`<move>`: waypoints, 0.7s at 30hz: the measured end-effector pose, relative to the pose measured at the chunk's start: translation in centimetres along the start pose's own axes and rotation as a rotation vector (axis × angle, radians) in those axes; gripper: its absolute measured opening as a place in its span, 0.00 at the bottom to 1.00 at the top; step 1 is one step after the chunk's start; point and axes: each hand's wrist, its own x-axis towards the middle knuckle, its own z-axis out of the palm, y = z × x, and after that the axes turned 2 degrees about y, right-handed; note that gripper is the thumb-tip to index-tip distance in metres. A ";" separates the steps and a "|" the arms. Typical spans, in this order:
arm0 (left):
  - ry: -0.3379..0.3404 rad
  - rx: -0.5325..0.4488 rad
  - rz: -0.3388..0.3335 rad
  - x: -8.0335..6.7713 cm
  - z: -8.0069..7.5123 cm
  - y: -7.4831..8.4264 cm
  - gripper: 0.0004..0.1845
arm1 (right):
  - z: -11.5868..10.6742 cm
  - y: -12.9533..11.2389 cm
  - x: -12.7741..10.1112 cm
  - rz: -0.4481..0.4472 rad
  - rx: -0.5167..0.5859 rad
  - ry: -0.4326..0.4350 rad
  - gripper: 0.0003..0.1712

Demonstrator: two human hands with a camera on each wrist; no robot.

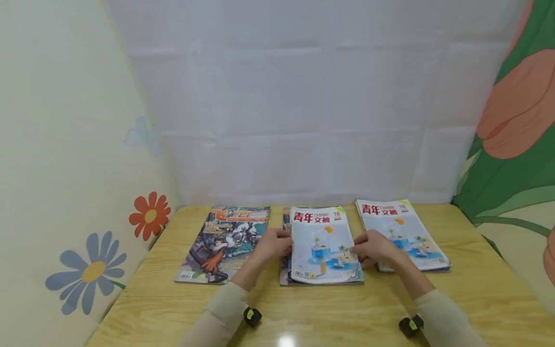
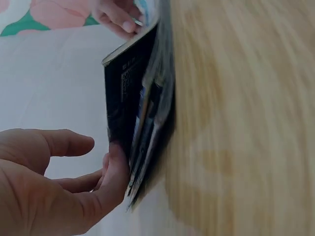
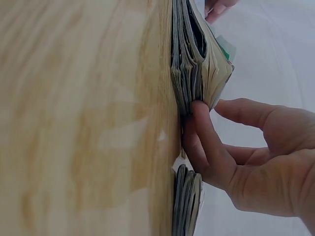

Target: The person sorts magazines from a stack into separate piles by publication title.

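Observation:
A magazine (image 1: 325, 236) with a pale beach cover and red title lies on top of the middle pile, over a darker magazine (image 1: 284, 275). My left hand (image 1: 273, 243) is at its left edge. In the left wrist view, fingertips touch the raised edge of its dark back cover (image 2: 120, 88) from below, while the thumb stands apart from it. My right hand (image 1: 377, 248) pinches the right edge. In the right wrist view, the thumb lies at the cover side and a finger under the fanned pages (image 3: 209, 73).
To the left lies a comic magazine (image 1: 227, 246) with a dark, colourful cover. A pile topped by another beach-cover magazine (image 1: 403, 236) lies on the right. Two black wrist devices (image 1: 252, 316) show near the sleeves. A white cloth (image 1: 303, 106) hangs behind the wooden table (image 1: 329, 313).

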 end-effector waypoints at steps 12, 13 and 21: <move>-0.124 -0.340 -0.119 -0.3 0.1 0.2 0.29 | -0.3 0.1 0.2 0.004 0.036 -0.008 0.28; -0.125 -0.349 -0.119 -0.3 0.2 0.2 0.29 | -0.3 0.1 0.2 0.005 0.043 -0.007 0.28; -0.117 -0.362 -0.111 -0.3 0.2 0.0 0.32 | -0.6 0.3 0.1 -0.006 0.110 -0.004 0.29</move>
